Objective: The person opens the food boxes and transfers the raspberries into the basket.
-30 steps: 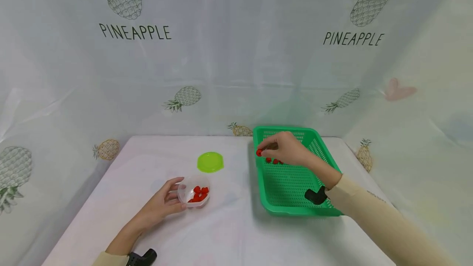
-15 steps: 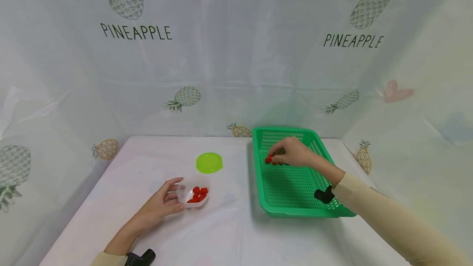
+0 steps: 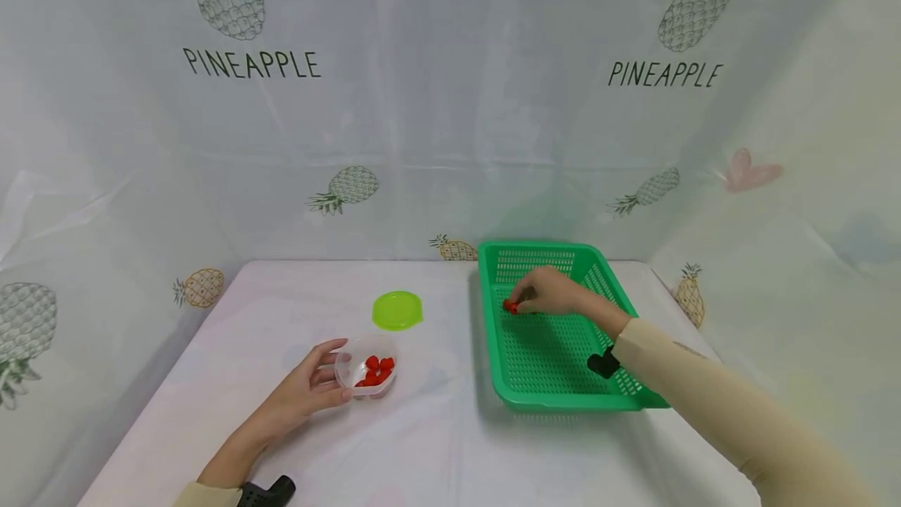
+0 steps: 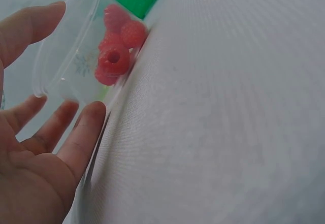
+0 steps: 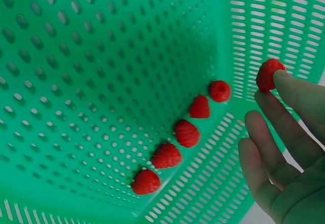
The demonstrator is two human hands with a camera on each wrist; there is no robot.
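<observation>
My left hand (image 3: 304, 391) grips a small clear plastic container (image 4: 66, 51) by its left side, thumb and fingers on opposite sides. Several red raspberries (image 4: 114, 59) lie inside it, one with its hollow end showing. Over at the green basket (image 3: 501, 366), my right hand (image 3: 552, 292) reaches in near the back left. It pinches a raspberry (image 5: 269, 75) between thumb and index finger, the other fingers loosely bent. Below it, several raspberries (image 5: 187, 133) lie in a row along the edge of the basket floor; the hand partly hides them in the head view.
A bright green lid (image 3: 397, 311) lies flat behind the clear container. The table (image 3: 436, 444) has a pale cloth over it. A pineapple-print sheet (image 3: 450, 100) hangs behind and at the sides. The basket stands close to the back edge.
My right hand has moved slightly right and down into the basket from above its left rim, carrying the raspberry. My left hand and the container have stayed in place.
</observation>
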